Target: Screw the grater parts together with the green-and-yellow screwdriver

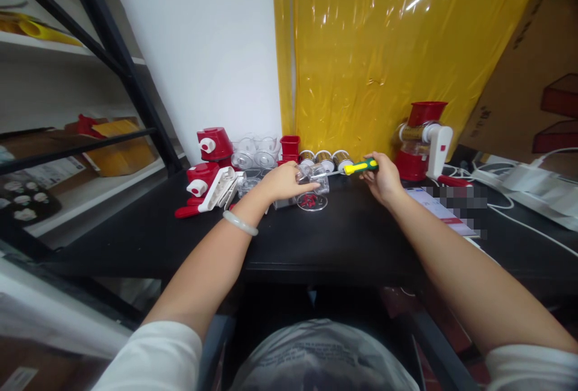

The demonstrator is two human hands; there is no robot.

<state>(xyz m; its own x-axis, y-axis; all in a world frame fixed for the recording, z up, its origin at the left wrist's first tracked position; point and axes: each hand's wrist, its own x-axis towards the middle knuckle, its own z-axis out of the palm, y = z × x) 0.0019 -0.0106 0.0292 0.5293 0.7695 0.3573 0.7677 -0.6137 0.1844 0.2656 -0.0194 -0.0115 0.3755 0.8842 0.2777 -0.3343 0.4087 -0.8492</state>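
A shiny yellow plastic sheet point(374, 59) hangs behind the flat black table point(356, 234). Over the table, the left hand point(288, 181) pinches a clear plastic part point(322, 184), and the right hand point(383, 178) grips a yellow-and-green screwdriver point(361, 166) pointed at it.

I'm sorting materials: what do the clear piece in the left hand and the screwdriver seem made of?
The clear piece looks like glossy, rigid plastic: transparent with bright highlights, though glass is possible. The screwdriver handle seems smooth plastic, perhaps part rubber, given its opaque green and yellow; its thin, pale grey shaft suggests metal.
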